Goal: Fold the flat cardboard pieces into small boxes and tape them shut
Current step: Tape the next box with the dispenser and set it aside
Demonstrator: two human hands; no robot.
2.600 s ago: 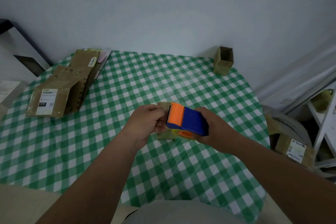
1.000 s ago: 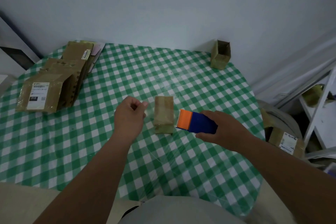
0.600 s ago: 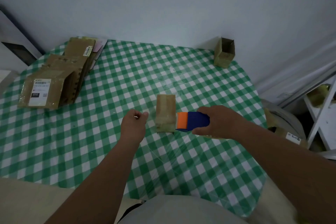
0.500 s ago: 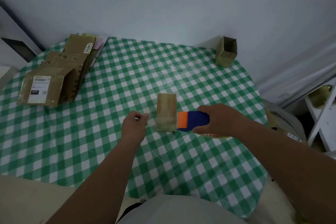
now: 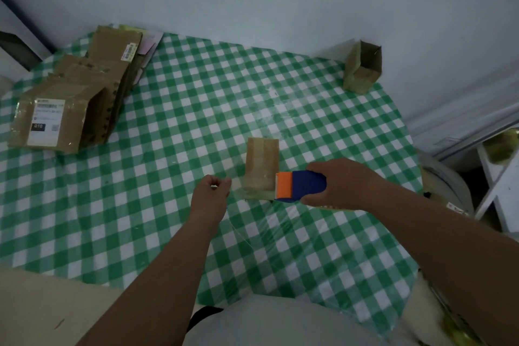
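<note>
Centrally, on a desk (image 5: 168,149) under green-and-white check cloth: small brown box (image 5: 261,167), folded, lying flat, a pale strip of tape down its top. Just right of it and touching its near right corner, blue-and-orange tape dispenser (image 5: 300,186), clamped in the right hand (image 5: 341,184), fingers wrapped over its body, orange end toward the box. Just left of the box, not touching it, left hand (image 5: 211,194), fingers curled in with thumb against them; possibly pinching a scrap or tape end, too small to tell. Far left: stack of flat cardboard (image 5: 75,98), top piece with a white label, still unfolded. Far right corner by the wall: second small box (image 5: 363,70), upright, open at the top.

Step in hand, judging by the layout: taping this box shut, likely at the near end where the dispenser sits. Next move calls for steadying the box with the left hand, drawing tape across the seam, pressing it down and tearing cleanly on the toothed edge. Much of the task left, given the stack still waiting.
</note>
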